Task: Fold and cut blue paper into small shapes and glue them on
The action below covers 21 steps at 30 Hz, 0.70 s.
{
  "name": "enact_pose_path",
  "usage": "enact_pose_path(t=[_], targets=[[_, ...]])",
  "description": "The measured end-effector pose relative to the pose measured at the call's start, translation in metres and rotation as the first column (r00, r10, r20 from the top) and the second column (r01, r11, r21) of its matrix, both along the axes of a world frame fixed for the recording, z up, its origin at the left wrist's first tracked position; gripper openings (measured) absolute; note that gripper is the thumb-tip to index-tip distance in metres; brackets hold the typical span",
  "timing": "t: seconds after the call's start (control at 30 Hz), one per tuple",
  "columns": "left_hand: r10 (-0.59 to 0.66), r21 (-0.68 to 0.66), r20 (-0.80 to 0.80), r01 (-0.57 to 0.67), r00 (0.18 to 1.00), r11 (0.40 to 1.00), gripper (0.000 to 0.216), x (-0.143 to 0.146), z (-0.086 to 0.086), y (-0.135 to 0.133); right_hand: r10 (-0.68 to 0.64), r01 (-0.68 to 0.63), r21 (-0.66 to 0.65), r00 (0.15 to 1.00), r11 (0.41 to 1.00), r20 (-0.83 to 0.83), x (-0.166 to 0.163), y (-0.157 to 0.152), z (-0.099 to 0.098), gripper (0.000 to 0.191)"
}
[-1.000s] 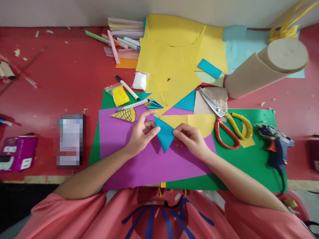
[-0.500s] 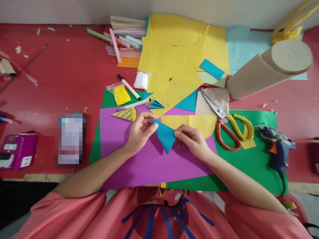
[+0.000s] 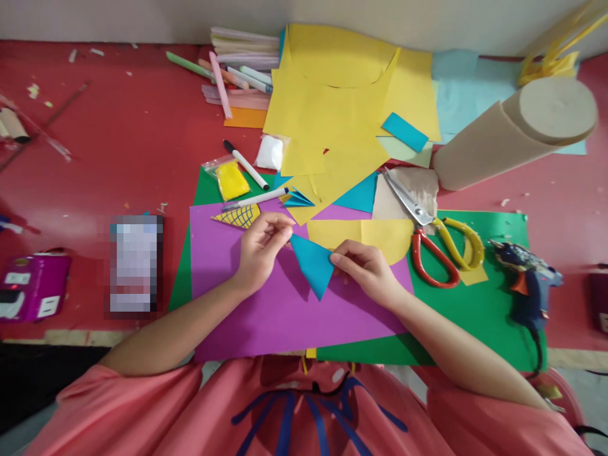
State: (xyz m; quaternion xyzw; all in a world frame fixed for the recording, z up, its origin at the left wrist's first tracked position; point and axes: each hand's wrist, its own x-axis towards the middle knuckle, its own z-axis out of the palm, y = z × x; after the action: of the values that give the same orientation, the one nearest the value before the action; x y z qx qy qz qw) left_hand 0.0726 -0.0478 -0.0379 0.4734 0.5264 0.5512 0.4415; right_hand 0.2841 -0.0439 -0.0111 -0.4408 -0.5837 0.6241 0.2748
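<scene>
Head cam, going big to small: red table [image 3: 85, 177] under everything; green sheet [image 3: 494, 316] flat on it, with a purple sheet [image 3: 266, 323] lying over a good chunk of the green; a pile of yellow sheets [image 3: 327, 114] at the far side, overlapping each other; a fat beige roll [image 3: 503, 139] leaning to the right of those; then scissors [image 3: 420, 214], one red handle and one yellow, blades slightly apart; blue glue gun [image 3: 534, 291] on the right part of the green sheet; now the hands: left hand [image 3: 259, 256] has thumb and fingers pinched on the upper left corner of a blue paper piece [image 3: 313, 266], right hand [image 3: 365, 269] pinches its right corner the same way; the piece is over the middle of the purple sheet, point toward the wearer, can't tell if that tip touches down; smaller bits: yellow cone cutout [image 3: 237, 216] with dark crisscross lines, just beyond the left hand; yellow packet [image 3: 232, 180] and white packet [image 3: 270, 152]; black-capped marker [image 3: 247, 166] between those two
</scene>
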Motion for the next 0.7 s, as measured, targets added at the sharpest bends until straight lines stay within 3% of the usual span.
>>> enact_pose_path(t=[0.13, 0.23, 0.33, 0.47, 0.7], targets=[[-0.040, -0.017, 0.076, 0.042, 0.996, 0.999, 0.017, -0.003, 0.000, 0.003, -0.015, 0.014, -0.031, 0.999, 0.999, -0.033, 0.000, -0.001, 0.001, 0.029], [-0.179, -0.061, 0.112, 0.186, 0.978, 0.981, 0.031, -0.003, 0.004, 0.003, -0.070, 0.066, -0.056, 0.995, 0.996, -0.069, 0.000, -0.002, 0.001, 0.028], [-0.345, -0.165, -0.057, 0.332, 0.937, 0.929, 0.035, -0.001, 0.010, -0.001, -0.106, 0.101, -0.059, 0.991, 0.993, -0.084, 0.000, -0.002, 0.001, 0.028], [-0.395, -0.216, -0.234, 0.349, 0.889, 0.912, 0.037, 0.002, 0.016, -0.005, -0.109, 0.105, -0.059, 0.991, 0.993, -0.076, 0.000, -0.002, 0.001, 0.031], [-0.438, -0.240, -0.152, 0.397, 0.886, 0.886, 0.043, 0.001, 0.017, -0.008, -0.077, 0.077, -0.015, 0.997, 0.997, -0.019, 0.000, -0.002, 0.000, 0.031]])
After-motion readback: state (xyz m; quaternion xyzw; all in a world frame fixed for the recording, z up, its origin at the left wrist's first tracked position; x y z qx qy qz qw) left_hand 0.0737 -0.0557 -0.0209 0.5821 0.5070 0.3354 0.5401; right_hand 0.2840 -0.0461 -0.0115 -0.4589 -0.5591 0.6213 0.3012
